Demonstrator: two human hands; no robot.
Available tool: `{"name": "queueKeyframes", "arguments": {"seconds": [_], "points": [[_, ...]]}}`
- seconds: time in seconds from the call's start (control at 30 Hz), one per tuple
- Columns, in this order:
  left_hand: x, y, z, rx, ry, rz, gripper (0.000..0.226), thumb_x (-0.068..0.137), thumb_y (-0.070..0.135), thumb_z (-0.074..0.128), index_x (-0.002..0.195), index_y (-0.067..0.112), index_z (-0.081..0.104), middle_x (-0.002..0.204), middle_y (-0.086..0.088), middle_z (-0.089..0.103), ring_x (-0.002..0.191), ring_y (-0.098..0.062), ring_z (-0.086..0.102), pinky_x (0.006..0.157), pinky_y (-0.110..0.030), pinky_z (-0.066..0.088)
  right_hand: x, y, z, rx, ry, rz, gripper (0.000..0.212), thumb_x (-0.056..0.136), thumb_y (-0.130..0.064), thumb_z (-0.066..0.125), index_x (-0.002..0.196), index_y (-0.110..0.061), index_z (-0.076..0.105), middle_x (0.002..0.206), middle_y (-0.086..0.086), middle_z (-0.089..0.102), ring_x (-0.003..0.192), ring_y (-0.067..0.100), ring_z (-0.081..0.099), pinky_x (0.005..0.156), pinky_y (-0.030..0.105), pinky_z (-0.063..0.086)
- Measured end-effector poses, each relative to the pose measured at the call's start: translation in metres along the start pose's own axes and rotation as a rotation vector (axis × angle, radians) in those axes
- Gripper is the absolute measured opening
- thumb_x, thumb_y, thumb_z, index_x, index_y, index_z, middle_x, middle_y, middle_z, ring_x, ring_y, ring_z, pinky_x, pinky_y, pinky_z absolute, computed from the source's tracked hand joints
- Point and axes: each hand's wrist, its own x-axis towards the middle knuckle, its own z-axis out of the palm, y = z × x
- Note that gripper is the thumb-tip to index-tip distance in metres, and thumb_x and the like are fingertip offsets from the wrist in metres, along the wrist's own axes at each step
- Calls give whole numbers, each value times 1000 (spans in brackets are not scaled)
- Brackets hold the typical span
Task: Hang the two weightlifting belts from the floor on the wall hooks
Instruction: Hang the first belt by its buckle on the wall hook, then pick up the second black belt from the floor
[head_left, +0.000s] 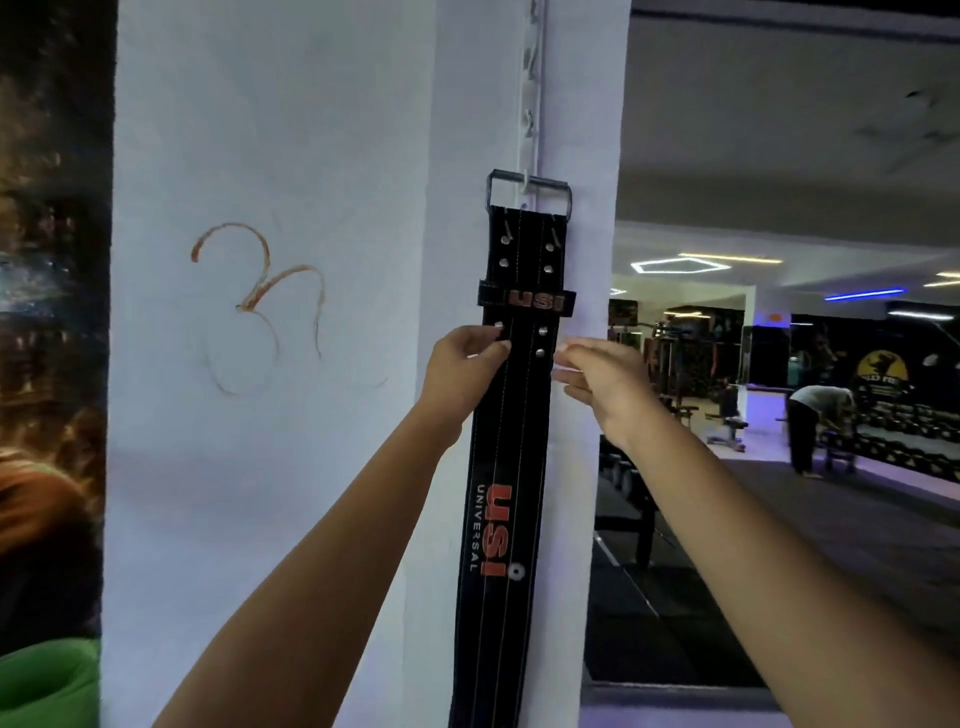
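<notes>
Both hands flank the hanging belt (511, 426): left hand (460, 371) touching, right hand (605, 384) beside.

A belt (511, 441) hangs straight down the wall pillar (322, 467), its buckle (529, 189) caught on a hook (528, 179) of a hook rail (535, 78) that runs on up the pillar above it. The left hand (465, 369) touches the belt's left edge just below its keeper loop (527, 300), and the right hand (602, 382) is just beside the right edge. To the right of the pillar and behind it, a person (815, 423) bends over near benches (727, 426).
</notes>
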Motion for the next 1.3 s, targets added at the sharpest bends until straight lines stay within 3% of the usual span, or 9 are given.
{"name": "queueKeyframes", "arguments": {"seconds": [0.17, 0.27, 0.4, 0.53, 0.63, 0.83, 1.0, 1.17, 1.3], "points": [[-74, -8, -8, 22, 24, -113, 23, 91, 21, 57, 112, 12, 60, 90, 3, 61, 84, -13, 58, 66, -18, 44, -53, 23, -8, -39, -120, 55, 14, 84, -13, 61, 97, -16, 66, 96, 5, 67, 80, 18, 65, 69, 25, 49], [-119, -18, -18, 51, 70, -216, 23, 91, 24, 58, 111, 13, 61, 100, -3, 63, 86, -16, 61, 68, -24, 44, -89, 40, -8, -54, -211, 130, 10, 84, -14, 61, 91, -20, 66, 95, 5, 68, 81, 19, 65, 65, 24, 49], [-184, -40, -46, 81, 144, -368, 24, 91, 24, 57, 112, 13, 61, 103, -3, 63, 85, -17, 63, 69, -27, 44, -140, 75, 1, -67, -313, 256, 16, 82, -15, 63, 98, -16, 67, 98, 7, 68, 77, 19, 64, 78, 37, 52], [-242, -67, -82, 110, 226, -519, 14, 90, 25, 56, 102, 21, 61, 104, -1, 64, 87, -19, 64, 76, -32, 45, -190, 114, 24, -91, -414, 373, 18, 83, -16, 64, 100, -17, 66, 105, 8, 68, 88, 22, 66, 68, 27, 49], [-283, -96, -113, 127, 274, -634, 10, 91, 24, 55, 99, 23, 61, 103, -1, 65, 86, -20, 64, 74, -31, 44, -232, 150, 51, -113, -487, 491, 18, 84, -16, 62, 101, -17, 64, 108, 10, 68, 92, 26, 66, 71, 29, 50], [-347, -170, -181, 136, 348, -839, 15, 94, 23, 50, 106, 20, 59, 103, -2, 65, 83, -19, 62, 67, -27, 40, -299, 226, 114, -183, -616, 659, 16, 84, -13, 61, 99, -16, 63, 101, 10, 66, 84, 25, 64, 70, 30, 50], [-386, -238, -239, 116, 377, -1036, 8, 93, 24, 51, 96, 21, 58, 98, -1, 64, 74, -13, 60, 65, -26, 39, -346, 296, 169, -194, -605, 853, 10, 84, -9, 60, 88, -18, 62, 95, 11, 65, 71, 22, 61, 62, 28, 45], [-419, -313, -286, 115, 411, -1185, 21, 93, 21, 48, 110, 14, 60, 89, 1, 63, 69, -11, 59, 59, -25, 42, -380, 370, 215, -233, -531, 1028, 9, 84, -5, 59, 92, -11, 61, 85, 10, 61, 65, 18, 58, 48, 17, 46], [-453, -382, -307, 73, 440, -1311, 13, 92, 13, 48, 100, 13, 59, 89, -6, 61, 65, -14, 55, 44, -13, 44, -405, 446, 247, -307, -556, 1130, 15, 83, -7, 60, 76, -20, 59, 74, 3, 61, 49, 7, 59, 49, 20, 41]]}}
